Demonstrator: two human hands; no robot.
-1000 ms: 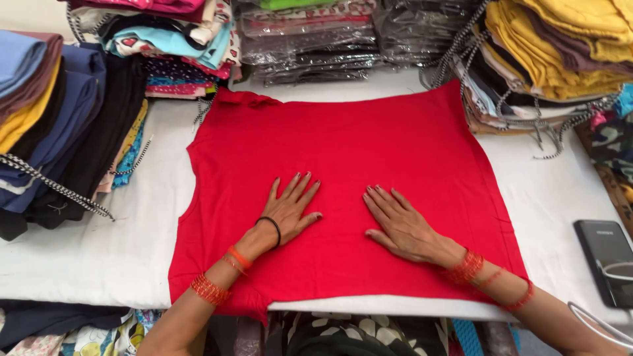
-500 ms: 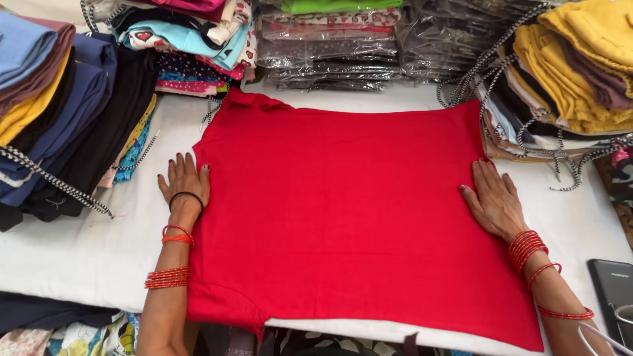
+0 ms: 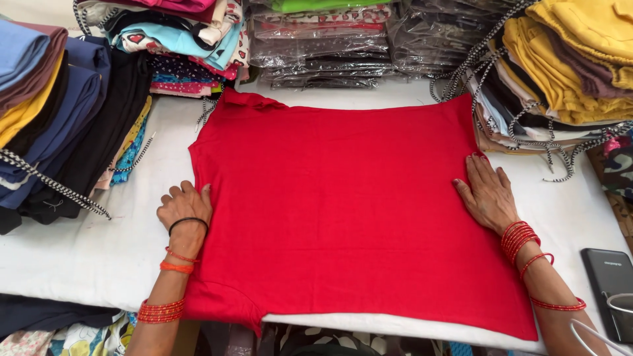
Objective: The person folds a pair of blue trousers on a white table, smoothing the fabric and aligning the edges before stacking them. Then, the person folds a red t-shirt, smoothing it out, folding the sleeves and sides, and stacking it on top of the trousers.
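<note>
Left hand (image 3: 184, 207) curled, right hand (image 3: 486, 192) flat, well apart.

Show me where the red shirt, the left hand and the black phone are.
red shirt (image 3: 349, 198), head view, middle of the fabric
left hand (image 3: 186, 207), head view, back of the hand
black phone (image 3: 610, 280), head view, its back

Both forearms are bare, with no sleeves reaching into view. The left hand (image 3: 186, 209) has a thin black band at the wrist, then two slim orange-red bangles a little way up, and a thicker stack of red bangles higher on the forearm. The right hand (image 3: 486, 192) shows red-painted nails, a dense stack of thin red bangles at the wrist, one single red bangle above that, and another single one farther up the forearm.
</note>
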